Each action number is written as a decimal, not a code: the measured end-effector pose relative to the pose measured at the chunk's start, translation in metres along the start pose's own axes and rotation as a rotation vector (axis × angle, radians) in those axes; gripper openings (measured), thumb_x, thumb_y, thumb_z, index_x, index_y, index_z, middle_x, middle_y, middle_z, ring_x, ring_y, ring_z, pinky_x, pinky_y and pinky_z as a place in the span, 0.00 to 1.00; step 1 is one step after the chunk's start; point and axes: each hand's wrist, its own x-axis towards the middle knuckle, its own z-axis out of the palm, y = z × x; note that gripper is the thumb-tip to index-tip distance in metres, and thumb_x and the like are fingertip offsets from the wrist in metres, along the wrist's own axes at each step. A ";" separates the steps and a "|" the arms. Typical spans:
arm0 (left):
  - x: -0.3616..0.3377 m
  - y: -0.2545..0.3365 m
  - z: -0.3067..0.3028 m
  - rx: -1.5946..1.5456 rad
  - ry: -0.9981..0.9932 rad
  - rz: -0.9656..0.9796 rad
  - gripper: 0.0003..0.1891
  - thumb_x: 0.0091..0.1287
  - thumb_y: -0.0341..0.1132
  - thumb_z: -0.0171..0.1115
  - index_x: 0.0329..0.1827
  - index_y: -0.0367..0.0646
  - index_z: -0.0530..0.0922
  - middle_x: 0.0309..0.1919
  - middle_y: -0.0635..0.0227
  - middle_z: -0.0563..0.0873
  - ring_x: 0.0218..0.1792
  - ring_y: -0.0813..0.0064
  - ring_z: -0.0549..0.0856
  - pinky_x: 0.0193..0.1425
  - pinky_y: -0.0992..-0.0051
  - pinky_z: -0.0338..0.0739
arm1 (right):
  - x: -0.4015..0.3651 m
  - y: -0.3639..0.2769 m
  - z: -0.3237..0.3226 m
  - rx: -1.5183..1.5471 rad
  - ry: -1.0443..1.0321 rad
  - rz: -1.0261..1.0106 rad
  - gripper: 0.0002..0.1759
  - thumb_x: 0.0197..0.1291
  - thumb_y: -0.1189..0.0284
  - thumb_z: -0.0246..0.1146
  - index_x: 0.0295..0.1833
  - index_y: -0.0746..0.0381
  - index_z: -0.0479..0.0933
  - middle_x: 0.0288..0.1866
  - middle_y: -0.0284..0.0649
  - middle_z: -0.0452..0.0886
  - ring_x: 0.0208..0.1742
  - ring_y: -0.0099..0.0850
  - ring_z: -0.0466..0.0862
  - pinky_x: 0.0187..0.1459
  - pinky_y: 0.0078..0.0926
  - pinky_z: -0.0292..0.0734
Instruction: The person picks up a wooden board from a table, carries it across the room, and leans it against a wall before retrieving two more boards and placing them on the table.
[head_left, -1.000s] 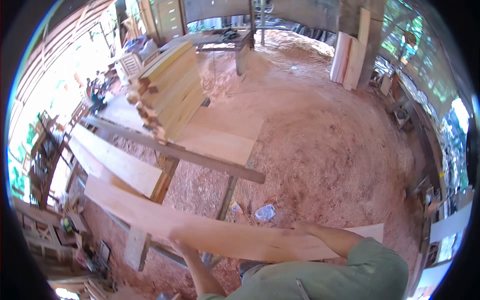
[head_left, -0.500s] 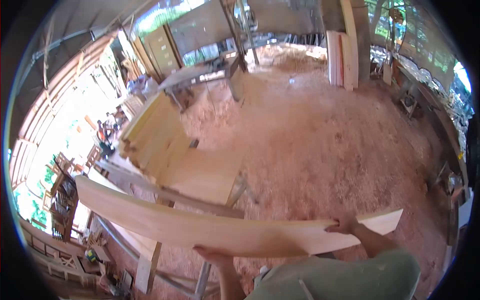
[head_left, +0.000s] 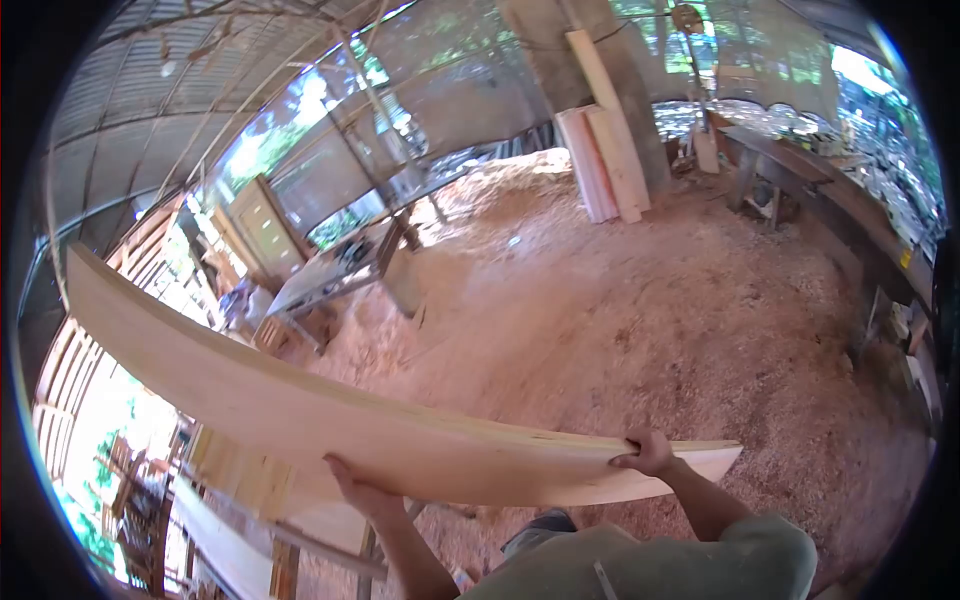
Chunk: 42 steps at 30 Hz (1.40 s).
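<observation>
A long, wide, pale wooden board (head_left: pixel 400 440) spans the view in front of my body, its left end tilted up toward the roof. Beneath its lower edge, left of the middle, my left hand (head_left: pixel 365 492) supports it with the thumb on the near face; the other fingers are hidden behind the wood. My right hand (head_left: pixel 648 453) is closed over the upper edge near the board's right end. Behind and below the board, more pale planks (head_left: pixel 235 470) lie on a stand, partly covered by it.
Sawdust covers the floor (head_left: pixel 620 320). A workbench (head_left: pixel 320 275) stands at the back left. Several boards (head_left: pixel 605 165) lean against a pillar (head_left: pixel 625 100). Along the right wall runs a long dark bench (head_left: pixel 820 195).
The board's left end has risen and swung away from the stacked planks, with both hands still on it. My view has turned to the right.
</observation>
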 end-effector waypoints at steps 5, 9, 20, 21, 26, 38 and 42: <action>0.061 -0.096 0.077 0.163 0.074 0.121 0.34 0.75 0.57 0.44 0.73 0.41 0.59 0.67 0.59 0.70 0.65 0.62 0.72 0.68 0.61 0.69 | 0.068 0.067 -0.033 0.228 0.104 0.034 0.31 0.39 0.46 0.76 0.31 0.66 0.79 0.23 0.50 0.75 0.26 0.42 0.79 0.32 0.36 0.73; 0.126 -0.209 0.104 0.077 -0.017 0.073 0.34 0.75 0.56 0.45 0.73 0.39 0.57 0.67 0.58 0.69 0.65 0.62 0.72 0.69 0.60 0.68 | 0.133 0.130 -0.056 0.401 0.216 -0.048 0.29 0.39 0.53 0.78 0.39 0.66 0.81 0.29 0.44 0.81 0.31 0.29 0.80 0.36 0.31 0.74; 0.273 -0.480 0.328 -0.247 -0.381 0.015 0.32 0.72 0.54 0.53 0.67 0.36 0.64 0.58 0.58 0.77 0.57 0.61 0.79 0.58 0.59 0.77 | 0.297 0.198 -0.232 0.320 0.477 0.070 0.27 0.46 0.60 0.74 0.47 0.68 0.79 0.35 0.40 0.83 0.38 0.26 0.81 0.41 0.29 0.77; 0.278 -0.501 0.349 -0.252 -0.384 0.005 0.32 0.72 0.54 0.53 0.67 0.36 0.64 0.58 0.58 0.77 0.57 0.61 0.79 0.58 0.59 0.77 | 0.321 0.187 -0.250 0.219 0.452 0.072 0.27 0.48 0.59 0.72 0.47 0.68 0.78 0.34 0.42 0.82 0.37 0.26 0.81 0.40 0.30 0.77; 0.281 -0.618 0.433 -0.171 -0.268 -0.226 0.28 0.65 0.50 0.66 0.57 0.35 0.74 0.47 0.62 0.83 0.47 0.71 0.83 0.50 0.70 0.79 | 0.429 0.249 -0.297 0.020 0.597 0.124 0.26 0.52 0.57 0.68 0.48 0.68 0.78 0.26 0.43 0.79 0.31 0.26 0.78 0.34 0.33 0.75; 0.336 -0.823 0.647 -0.239 -0.719 -0.299 0.23 0.72 0.55 0.56 0.28 0.43 0.73 0.20 0.83 0.73 0.23 0.92 0.69 0.23 0.83 0.61 | 0.576 0.442 -0.424 0.416 0.726 0.016 0.45 0.52 0.36 0.65 0.50 0.73 0.77 0.35 0.35 0.81 0.37 0.25 0.79 0.36 0.26 0.76; 0.357 -0.889 0.709 -0.139 -0.635 -0.280 0.23 0.72 0.53 0.57 0.30 0.40 0.75 0.22 0.81 0.75 0.24 0.92 0.71 0.23 0.83 0.64 | 0.639 0.498 -0.453 0.451 0.858 -0.043 0.47 0.50 0.32 0.63 0.50 0.69 0.76 0.35 0.31 0.79 0.34 0.21 0.76 0.34 0.22 0.71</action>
